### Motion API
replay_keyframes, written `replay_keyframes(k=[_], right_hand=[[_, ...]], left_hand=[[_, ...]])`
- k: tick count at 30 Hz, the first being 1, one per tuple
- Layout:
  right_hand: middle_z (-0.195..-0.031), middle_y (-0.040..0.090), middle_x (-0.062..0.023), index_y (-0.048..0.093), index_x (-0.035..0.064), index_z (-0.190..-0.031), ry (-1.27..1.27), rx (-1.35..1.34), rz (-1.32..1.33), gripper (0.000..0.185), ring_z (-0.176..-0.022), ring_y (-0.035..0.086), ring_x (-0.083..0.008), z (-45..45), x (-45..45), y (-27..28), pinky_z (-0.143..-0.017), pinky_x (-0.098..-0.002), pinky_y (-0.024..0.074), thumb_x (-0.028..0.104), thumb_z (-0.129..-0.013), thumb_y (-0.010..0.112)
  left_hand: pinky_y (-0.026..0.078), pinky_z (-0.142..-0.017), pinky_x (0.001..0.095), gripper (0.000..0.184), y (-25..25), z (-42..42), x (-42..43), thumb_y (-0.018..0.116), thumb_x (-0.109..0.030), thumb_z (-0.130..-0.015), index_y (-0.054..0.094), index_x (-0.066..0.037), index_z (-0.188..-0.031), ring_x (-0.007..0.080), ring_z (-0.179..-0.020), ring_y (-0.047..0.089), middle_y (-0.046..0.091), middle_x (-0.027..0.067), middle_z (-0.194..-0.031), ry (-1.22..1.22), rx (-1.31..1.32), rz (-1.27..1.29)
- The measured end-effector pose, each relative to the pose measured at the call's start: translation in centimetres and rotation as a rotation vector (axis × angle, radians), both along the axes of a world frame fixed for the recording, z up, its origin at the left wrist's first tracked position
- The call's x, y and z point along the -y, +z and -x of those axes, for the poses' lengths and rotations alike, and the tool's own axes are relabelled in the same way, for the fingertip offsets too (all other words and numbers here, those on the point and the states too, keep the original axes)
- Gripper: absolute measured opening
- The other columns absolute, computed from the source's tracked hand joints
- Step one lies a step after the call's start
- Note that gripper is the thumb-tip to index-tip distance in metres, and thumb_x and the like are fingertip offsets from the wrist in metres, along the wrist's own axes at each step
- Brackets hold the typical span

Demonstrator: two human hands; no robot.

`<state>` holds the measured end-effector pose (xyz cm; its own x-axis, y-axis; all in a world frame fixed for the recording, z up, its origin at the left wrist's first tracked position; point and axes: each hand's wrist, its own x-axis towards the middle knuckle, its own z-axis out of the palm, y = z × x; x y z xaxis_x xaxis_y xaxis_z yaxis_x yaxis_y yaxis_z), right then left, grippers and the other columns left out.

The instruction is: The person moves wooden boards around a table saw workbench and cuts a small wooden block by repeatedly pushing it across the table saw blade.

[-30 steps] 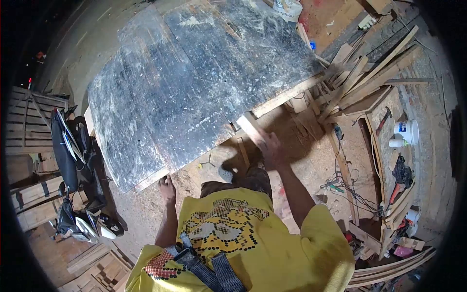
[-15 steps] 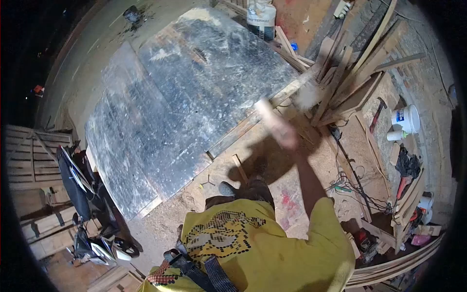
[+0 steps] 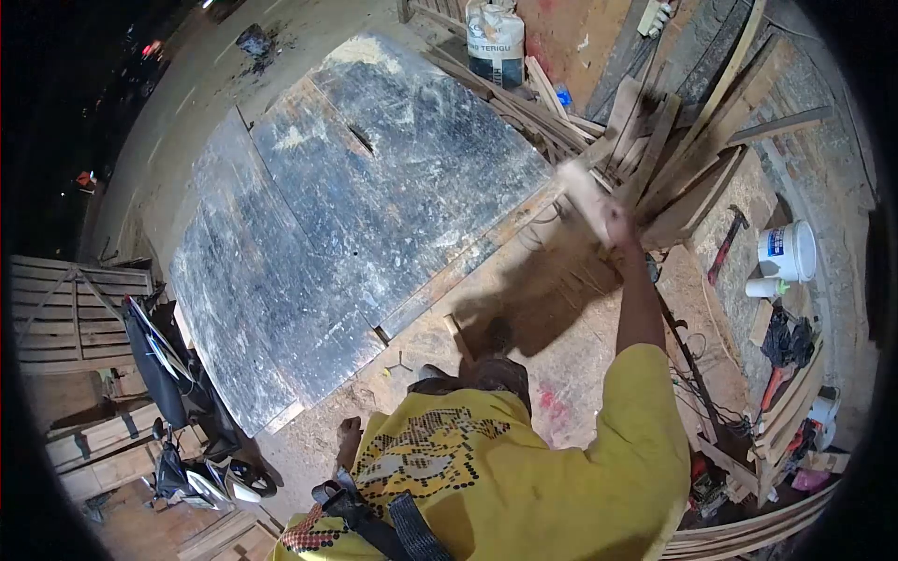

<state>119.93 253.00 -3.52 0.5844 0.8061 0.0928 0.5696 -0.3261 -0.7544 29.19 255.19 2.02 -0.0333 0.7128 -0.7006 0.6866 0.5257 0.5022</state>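
My right hand is closed around a pale, flat, motion-blurred piece that looks like wood; its exact kind does not show. The piece is at the right corner of a large dark tabletop, whose surface is scuffed and dusted white. I cannot tell whether it touches the edge. My left hand hangs low beside my yellow shirt, near the tabletop's front edge, its fingers too small to make out.
Loose boards lean in a pile beyond my right hand. A hammer, a white bucket and tangled cables lie on the right. A sack stands behind the tabletop. A motorbike is on the left.
My right hand has swung right and outward with the pale piece, from the tabletop's front edge to its right corner. My left hand has come into view beside the shirt.
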Motion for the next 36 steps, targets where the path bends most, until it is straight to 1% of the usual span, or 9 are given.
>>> replay_keyframes(k=[3,7,10,16,18,23,26,29,36], right_hand=[[-0.128,0.065,-0.0275,0.058,0.0044,-0.14,-0.612,0.01,0.202,0.049,-0.117,0.065,-0.0414,4.8,-2.8,8.8,-0.096,-0.0494,0.051,0.033,-0.101,0.062],[-0.106,0.068,-0.0221,0.059,0.0152,-0.144,-0.091,0.622,-0.002,0.053,-0.102,0.069,-0.0365,14.7,-4.3,8.5,-0.085,-0.0479,0.0572,0.034,-0.095,0.07],[-0.121,0.06,-0.0144,0.052,0.0335,-0.151,0.273,0.417,0.103,0.063,-0.106,0.066,-0.0294,18.9,-8.0,10.9,-0.078,-0.0358,0.0613,0.045,-0.092,0.072],[-0.129,0.061,-0.0178,0.055,0.0312,-0.145,-0.222,0.661,0.288,0.058,-0.117,0.062,-0.0348,9.2,-16.9,9.7,-0.085,-0.047,0.0571,0.04,-0.091,0.074],[-0.136,0.059,-0.0184,0.054,0.0313,-0.146,-0.211,0.126,0.796,0.054,-0.118,0.063,-0.0375,2.1,-21.0,7.4,-0.088,-0.0473,0.0555,0.035,-0.094,0.07],[-0.151,0.049,-0.0226,0.051,0.0319,-0.149,-0.314,0.288,0.205,0.057,-0.117,0.063,-0.0437,13.5,-16.3,13.1,-0.093,-0.048,0.0533,0.03,-0.095,0.069],[-0.149,0.05,-0.0238,0.048,0.0239,-0.153,-0.103,0.447,0.372,0.059,-0.114,0.067,-0.0394,18.6,-11.3,13.5,-0.097,-0.0437,0.0522,0.029,-0.098,0.068],[-0.141,0.057,-0.0207,0.036,0.0037,-0.159,-0.026,-0.555,-0.185,0.066,-0.125,0.06,-0.0301,19.8,-7.8,6.6,-0.1,-0.0383,0.0492,0.024,-0.101,0.062],[-0.134,0.062,-0.006,0.055,0.0079,-0.143,-0.191,-1.428,-0.276,0.058,-0.121,0.061,-0.0224,23.7,2.6,6.4,-0.101,-0.0393,0.0505,0.043,-0.099,0.068]], left_hand=[[0.056,-0.076,0.042,0.045,-2.8,1.6,-0.2,0.06,-0.037,-0.103,0.059,-0.001,-0.13,0.0245,-0.092,0.069,0.07,0.0141,-0.119,-0.348,-0.167,0.014],[0.056,-0.076,0.0422,0.045,-1.2,-1.8,0.0,0.06,-0.037,-0.103,0.06,0.0,-0.13,0.0243,-0.092,0.07,0.07,0.0141,-0.119,-0.176,-0.086,0.018],[0.056,-0.076,0.0423,0.045,-0.2,-4.6,0.4,0.06,-0.037,-0.103,0.06,0.0,-0.129,0.0242,-0.092,0.07,0.07,0.0141,-0.118,-0.043,-0.021,0.018],[0.056,-0.076,0.0426,0.046,4.4,-8.6,0.0,0.06,-0.037,-0.103,0.062,0.001,-0.129,0.024,-0.093,0.07,0.071,0.0142,-0.118,0.261,0.098,0.031],[0.056,-0.077,0.0425,0.045,5.9,-9.2,1.1,0.06,-0.036,-0.104,0.062,0.001,-0.129,0.0238,-0.094,0.07,0.072,0.0136,-0.117,0.261,0.031,0.007],[0.057,-0.077,0.039,0.042,2.5,-4.8,2.4,0.061,-0.034,-0.104,0.062,-0.001,-0.129,0.023,-0.092,0.071,0.073,0.013,-0.116,0.228,0.054,-0.006],[0.057,-0.076,0.0381,0.042,1.9,-2.2,3.6,0.061,-0.034,-0.104,0.062,-0.001,-0.129,0.0229,-0.091,0.071,0.073,0.0125,-0.115,0.201,0.083,-0.016],[0.057,-0.075,0.0373,0.041,0.8,-2.6,1.3,0.061,-0.034,-0.104,0.062,-0.001,-0.129,0.0228,-0.09,0.071,0.073,0.0121,-0.114,0.151,0.113,-0.019],[0.057,-0.072,0.0352,0.04,-3.6,-2.9,0.0,0.062,-0.033,-0.104,0.063,-0.002,-0.129,0.0225,-0.087,0.072,0.073,0.0109,-0.111,-0.026,0.261,-0.081]])
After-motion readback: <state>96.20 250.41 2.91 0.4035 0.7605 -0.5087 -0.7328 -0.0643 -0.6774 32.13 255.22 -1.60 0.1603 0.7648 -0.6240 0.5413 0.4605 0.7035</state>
